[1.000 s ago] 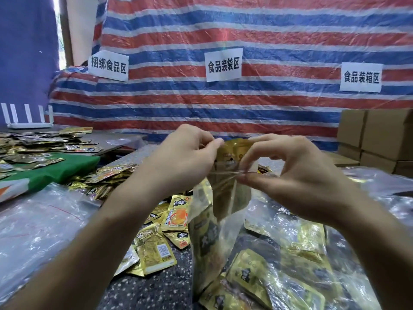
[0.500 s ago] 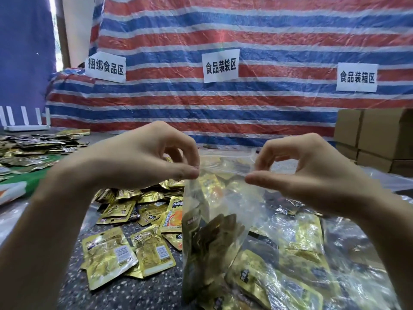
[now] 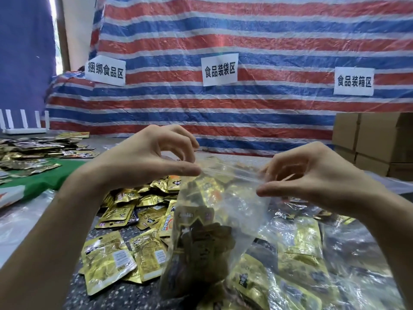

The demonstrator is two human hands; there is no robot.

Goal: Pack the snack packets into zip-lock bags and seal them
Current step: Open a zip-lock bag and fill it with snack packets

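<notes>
Spread wider along the seal than a second ago, the left hand [image 3: 145, 159] and right hand [image 3: 317, 175] hold the clear zip-lock bag [image 3: 225, 198] by its top strip. The fingers [image 3: 178, 170] pinch its corners at 9 and 3 o'clock. The bag hangs at centre frame, with snack packets [image 3: 201, 238] bunched in its lower half. Loose gold packets [image 3: 107, 262] litter the table [image 3: 125, 296] at 7 o'clock, and cardboard boxes [image 3: 375, 139] stand stacked at 3 o'clock.
</notes>
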